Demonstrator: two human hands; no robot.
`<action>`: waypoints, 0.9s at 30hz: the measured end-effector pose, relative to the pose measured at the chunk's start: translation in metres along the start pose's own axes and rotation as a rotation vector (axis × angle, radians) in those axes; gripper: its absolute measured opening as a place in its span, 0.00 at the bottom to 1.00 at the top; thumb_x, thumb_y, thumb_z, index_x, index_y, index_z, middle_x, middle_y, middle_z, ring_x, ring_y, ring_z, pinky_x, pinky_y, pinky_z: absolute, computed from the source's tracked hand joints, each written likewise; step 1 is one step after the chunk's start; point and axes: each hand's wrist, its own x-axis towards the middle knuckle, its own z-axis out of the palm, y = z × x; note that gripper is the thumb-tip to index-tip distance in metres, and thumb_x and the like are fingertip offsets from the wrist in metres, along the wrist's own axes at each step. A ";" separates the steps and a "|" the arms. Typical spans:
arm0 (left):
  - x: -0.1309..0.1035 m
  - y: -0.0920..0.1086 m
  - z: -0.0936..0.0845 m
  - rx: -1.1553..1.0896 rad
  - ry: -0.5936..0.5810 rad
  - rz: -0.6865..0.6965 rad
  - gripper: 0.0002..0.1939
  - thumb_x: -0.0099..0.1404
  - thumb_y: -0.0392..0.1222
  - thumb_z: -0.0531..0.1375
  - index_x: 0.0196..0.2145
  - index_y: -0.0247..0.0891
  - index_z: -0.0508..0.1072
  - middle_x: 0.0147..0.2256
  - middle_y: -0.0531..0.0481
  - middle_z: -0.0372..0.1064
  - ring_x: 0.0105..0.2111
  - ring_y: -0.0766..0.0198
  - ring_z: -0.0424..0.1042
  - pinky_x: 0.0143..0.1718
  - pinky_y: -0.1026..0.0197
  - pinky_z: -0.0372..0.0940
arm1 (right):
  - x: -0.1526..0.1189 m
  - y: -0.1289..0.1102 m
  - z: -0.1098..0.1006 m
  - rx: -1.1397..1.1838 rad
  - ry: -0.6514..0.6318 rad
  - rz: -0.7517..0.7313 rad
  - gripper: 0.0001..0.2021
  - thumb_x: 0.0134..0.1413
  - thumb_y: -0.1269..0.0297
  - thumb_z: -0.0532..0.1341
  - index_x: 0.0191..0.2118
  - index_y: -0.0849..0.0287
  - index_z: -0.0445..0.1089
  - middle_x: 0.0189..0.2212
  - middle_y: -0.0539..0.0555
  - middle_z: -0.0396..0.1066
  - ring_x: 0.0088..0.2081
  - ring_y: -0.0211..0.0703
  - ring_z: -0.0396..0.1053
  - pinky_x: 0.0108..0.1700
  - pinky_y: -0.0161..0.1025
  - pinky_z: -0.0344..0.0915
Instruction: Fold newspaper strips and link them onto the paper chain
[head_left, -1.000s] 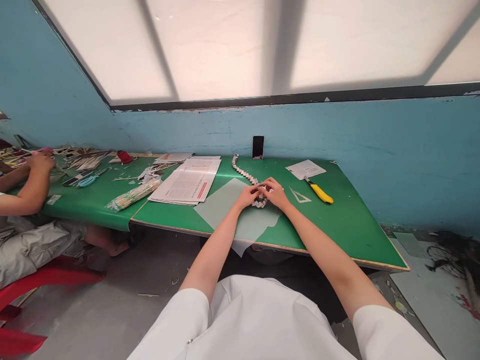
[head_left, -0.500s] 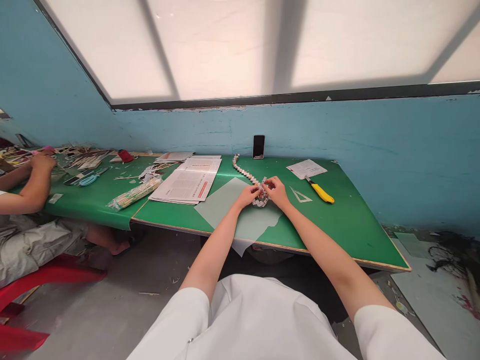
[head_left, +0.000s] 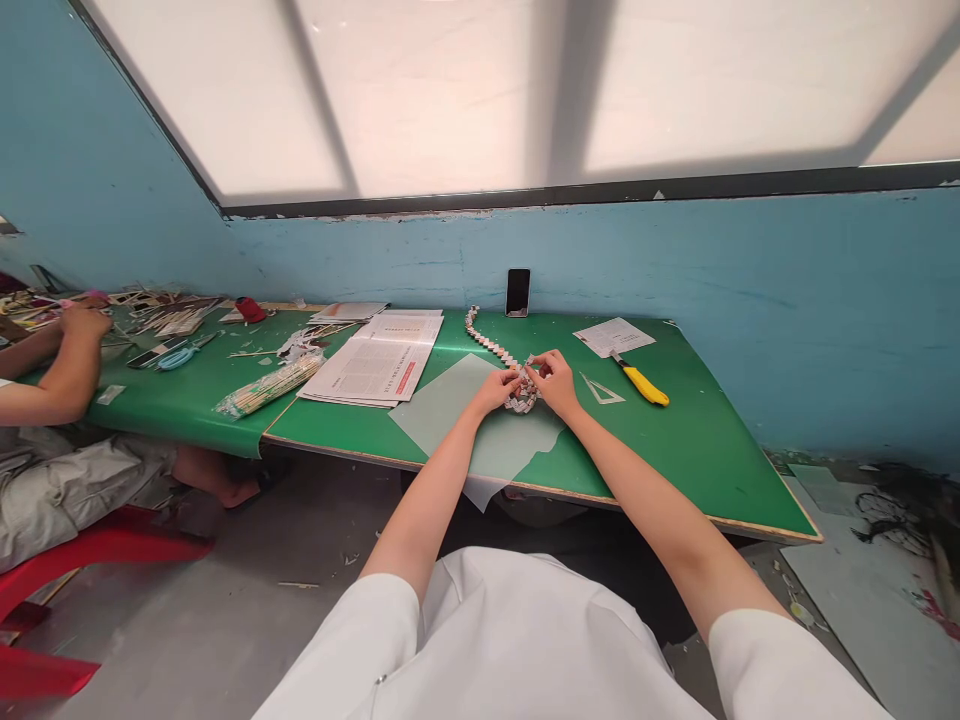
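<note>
A zigzag folded-paper chain [head_left: 491,346] runs from near the wall down to my hands, where its near end curls into a loop. My left hand [head_left: 496,391] pinches the chain from the left. From the right, my right hand [head_left: 553,383] has its fingers closed on the same chain, close to the left fingertips. Exact finger contact is too small to make out. Beneath the hands lies a translucent sheet [head_left: 442,395], one corner hanging over the table's front edge.
On the green table [head_left: 697,450] are a set square [head_left: 602,390], a yellow-handled cutter [head_left: 645,385], a paper slip [head_left: 613,338], newspapers [head_left: 375,360] and bagged sticks [head_left: 274,387]. A phone [head_left: 517,293] leans on the wall. At left, another person's hand [head_left: 86,322] works.
My right fingers have shifted slightly at the paper chain. My left hand and the things on the table stay where they were.
</note>
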 end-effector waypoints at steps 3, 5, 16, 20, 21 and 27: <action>-0.001 0.002 0.000 -0.003 -0.009 -0.003 0.21 0.64 0.56 0.61 0.25 0.36 0.69 0.23 0.52 0.66 0.23 0.68 0.59 0.28 0.63 0.54 | 0.000 0.002 0.001 -0.024 0.045 0.017 0.10 0.60 0.55 0.63 0.35 0.56 0.69 0.37 0.54 0.66 0.28 0.41 0.62 0.32 0.41 0.66; -0.001 0.003 0.000 -0.008 -0.013 -0.009 0.21 0.64 0.57 0.60 0.25 0.36 0.69 0.23 0.52 0.66 0.23 0.68 0.58 0.28 0.63 0.54 | 0.001 0.004 0.000 -0.037 0.065 0.020 0.09 0.60 0.57 0.63 0.34 0.56 0.69 0.35 0.54 0.66 0.28 0.42 0.62 0.32 0.42 0.66; -0.001 0.004 0.001 -0.023 0.007 -0.011 0.22 0.66 0.58 0.59 0.25 0.36 0.68 0.23 0.53 0.65 0.24 0.67 0.58 0.30 0.62 0.54 | 0.001 0.017 -0.001 -0.107 0.042 -0.021 0.12 0.62 0.55 0.62 0.32 0.56 0.74 0.34 0.53 0.67 0.27 0.41 0.62 0.33 0.42 0.64; -0.002 0.004 0.001 -0.027 0.004 -0.010 0.23 0.65 0.59 0.59 0.25 0.36 0.68 0.23 0.52 0.65 0.24 0.68 0.58 0.30 0.62 0.53 | 0.000 0.019 0.001 -0.107 0.051 -0.010 0.11 0.61 0.55 0.62 0.35 0.57 0.76 0.36 0.54 0.67 0.27 0.41 0.63 0.33 0.42 0.66; -0.002 0.005 0.002 -0.031 0.006 -0.010 0.22 0.65 0.59 0.59 0.25 0.36 0.69 0.23 0.52 0.65 0.24 0.67 0.58 0.30 0.62 0.53 | 0.000 0.019 0.001 -0.111 0.048 -0.020 0.11 0.62 0.56 0.62 0.36 0.57 0.76 0.36 0.54 0.67 0.27 0.41 0.63 0.34 0.42 0.66; -0.001 0.005 0.002 -0.067 0.015 -0.017 0.20 0.64 0.57 0.60 0.28 0.35 0.70 0.24 0.52 0.66 0.24 0.67 0.60 0.30 0.62 0.54 | 0.001 0.024 -0.009 -0.223 -0.100 -0.206 0.11 0.67 0.59 0.59 0.41 0.52 0.79 0.39 0.56 0.69 0.34 0.46 0.67 0.40 0.44 0.67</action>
